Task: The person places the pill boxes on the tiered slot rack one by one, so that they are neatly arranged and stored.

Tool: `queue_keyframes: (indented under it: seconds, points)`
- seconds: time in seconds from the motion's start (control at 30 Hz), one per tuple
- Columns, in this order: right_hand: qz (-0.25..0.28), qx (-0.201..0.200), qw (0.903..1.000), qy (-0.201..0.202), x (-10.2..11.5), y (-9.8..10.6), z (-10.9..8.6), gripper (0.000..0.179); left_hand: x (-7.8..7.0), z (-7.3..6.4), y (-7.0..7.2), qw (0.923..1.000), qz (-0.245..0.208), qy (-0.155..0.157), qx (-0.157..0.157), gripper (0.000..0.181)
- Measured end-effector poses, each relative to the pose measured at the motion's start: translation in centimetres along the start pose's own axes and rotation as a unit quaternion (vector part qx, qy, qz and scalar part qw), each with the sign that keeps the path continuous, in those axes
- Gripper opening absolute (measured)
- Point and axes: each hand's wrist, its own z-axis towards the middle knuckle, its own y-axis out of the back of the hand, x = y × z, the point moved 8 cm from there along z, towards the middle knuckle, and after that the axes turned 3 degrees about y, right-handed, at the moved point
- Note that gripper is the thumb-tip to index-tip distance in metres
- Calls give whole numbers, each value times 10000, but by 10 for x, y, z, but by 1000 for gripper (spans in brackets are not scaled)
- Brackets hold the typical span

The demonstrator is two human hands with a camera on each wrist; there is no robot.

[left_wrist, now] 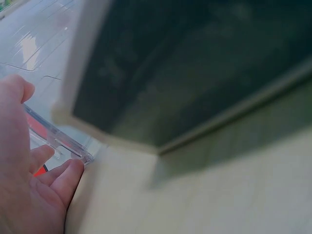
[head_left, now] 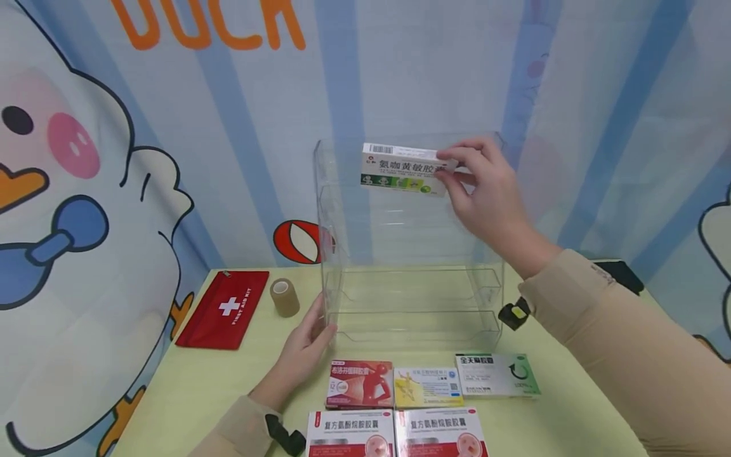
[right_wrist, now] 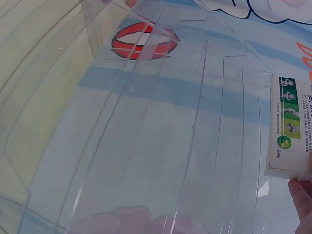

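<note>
My right hand pinches a white and green medicine box by its right end, thumb in front and fingers on top. The box is level with the upper part of a clear plastic tiered rack and overlaps it in the head view. In the right wrist view the box shows at the right edge, with the fingertips under its end. My left hand holds the rack's lower left side, its thumb inside the front edge and its fingers outside; the left wrist view shows the fingers at the panel's corner.
In front of the rack lie a red box, a yellow and white box, a green and white box and two matching red and white boxes. A red first aid pouch and a tan bandage roll lie left.
</note>
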Motion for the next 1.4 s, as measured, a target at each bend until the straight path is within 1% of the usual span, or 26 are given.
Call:
queue_keyframes:
  seconds: [0.13,0.23,0.43,0.6,0.67,0.93,1.07,1.23,1.4]
  points:
    - [-70,-129,9998,-108,-4,-4,15,22,-1,2,-3,9999,9,-122,8,77]
    - [-261,-135,9995,-127,-5,-7,25,22,-1,1,-4,9999,-5,-110,2,77]
    - [-386,-213,9987,-238,-10,-11,39,22,-4,3,-6,9999,70,-97,36,77]
    - [-356,-190,9979,-500,-15,-23,47,22,-4,4,-4,9998,118,-149,18,77]
    - [-338,-154,9975,-599,-15,-28,49,23,-4,4,-3,9998,100,-153,23,77]
    - [-381,84,9969,-689,-16,-45,54,24,-4,3,-5,9999,62,-90,51,78]
    - [-313,248,9962,-777,-18,-55,51,24,-5,3,-7,9999,46,-71,58,77]
    - [-193,279,9962,-806,-20,-63,46,24,-6,3,-8,9999,53,-41,75,77]
    - [-73,395,9943,-986,-18,-69,46,31,-6,2,-8,9999,56,-61,67,77]
